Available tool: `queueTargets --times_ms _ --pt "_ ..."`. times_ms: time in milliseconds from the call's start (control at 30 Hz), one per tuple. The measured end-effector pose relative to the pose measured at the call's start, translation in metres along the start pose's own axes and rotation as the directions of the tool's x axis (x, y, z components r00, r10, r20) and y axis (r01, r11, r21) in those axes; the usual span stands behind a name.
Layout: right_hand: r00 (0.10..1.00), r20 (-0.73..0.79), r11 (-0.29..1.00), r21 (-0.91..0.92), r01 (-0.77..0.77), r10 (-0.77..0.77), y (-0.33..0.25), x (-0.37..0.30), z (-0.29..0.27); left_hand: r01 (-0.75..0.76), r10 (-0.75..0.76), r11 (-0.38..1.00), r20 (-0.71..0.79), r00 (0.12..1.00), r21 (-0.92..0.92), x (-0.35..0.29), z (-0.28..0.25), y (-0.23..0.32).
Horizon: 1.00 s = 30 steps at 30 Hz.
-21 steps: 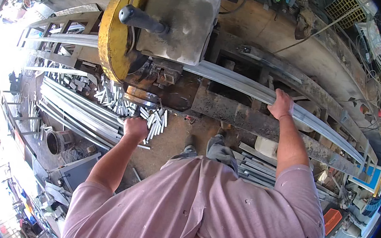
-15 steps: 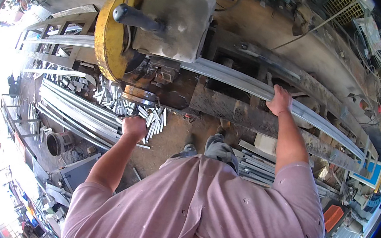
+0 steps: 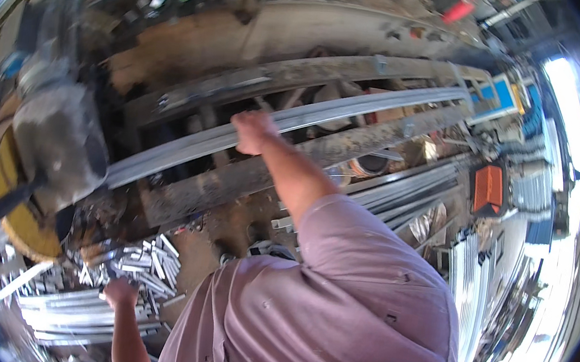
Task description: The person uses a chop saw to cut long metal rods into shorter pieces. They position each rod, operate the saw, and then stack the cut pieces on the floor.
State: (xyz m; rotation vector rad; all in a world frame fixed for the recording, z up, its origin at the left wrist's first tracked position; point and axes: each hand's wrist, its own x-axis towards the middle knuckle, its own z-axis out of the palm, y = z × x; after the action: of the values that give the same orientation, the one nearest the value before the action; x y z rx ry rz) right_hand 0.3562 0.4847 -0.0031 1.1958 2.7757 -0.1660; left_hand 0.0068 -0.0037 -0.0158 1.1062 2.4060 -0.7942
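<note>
A bundle of long grey metal bars [image 3: 357, 109] lies along the saw bench and runs in under the cut-off saw's grey motor housing [image 3: 63, 142]. My right hand [image 3: 252, 131] is closed around these bars, partway along the bench. At the lower left, below the saw, my left hand [image 3: 120, 294] is in a fist on what looks like the vise's handle, mostly hidden by the fingers. The saw's yellow blade guard [image 3: 14, 219] and black lever [image 3: 16, 198] are above and left of that fist.
Short cut metal pieces [image 3: 153, 265] lie heaped on the floor beneath the saw, beside long bars [image 3: 70, 317]. More bar stock [image 3: 411, 196] lies below the bench's right part. An orange box [image 3: 489, 189] and a blue panel [image 3: 499, 98] stand at the right.
My view has swung to the right, so the saw now appears farther left and more of the bench's right end shows. Both hands keep their holds; the bars show no clear shift.
</note>
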Motion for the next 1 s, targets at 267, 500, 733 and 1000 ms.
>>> queueTargets --times_ms 267,500,733,1000 --pt "1.0 -0.007 0.999 0.04 0.008 -0.007 -0.008 -0.008 -0.007 -0.036 0.043 0.997 -0.094 0.995 0.068 0.007 0.013 -0.012" --pt "1.0 0.002 0.999 0.048 0.022 -0.022 -0.006 -0.014 -0.021 0.036 -0.028 0.996 -0.095 0.995 0.084 0.004 0.002 -0.006" --pt "0.999 -0.004 0.998 0.048 0.037 -0.036 -0.002 -0.015 -0.015 0.075 -0.06 0.993 -0.158 0.986 0.093 -0.005 -0.003 0.007" --pt "0.997 0.072 0.996 0.092 -0.003 -0.004 -0.001 -0.011 -0.022 0.148 -0.15 0.988 0.049 0.988 0.045 0.006 -0.006 0.007"
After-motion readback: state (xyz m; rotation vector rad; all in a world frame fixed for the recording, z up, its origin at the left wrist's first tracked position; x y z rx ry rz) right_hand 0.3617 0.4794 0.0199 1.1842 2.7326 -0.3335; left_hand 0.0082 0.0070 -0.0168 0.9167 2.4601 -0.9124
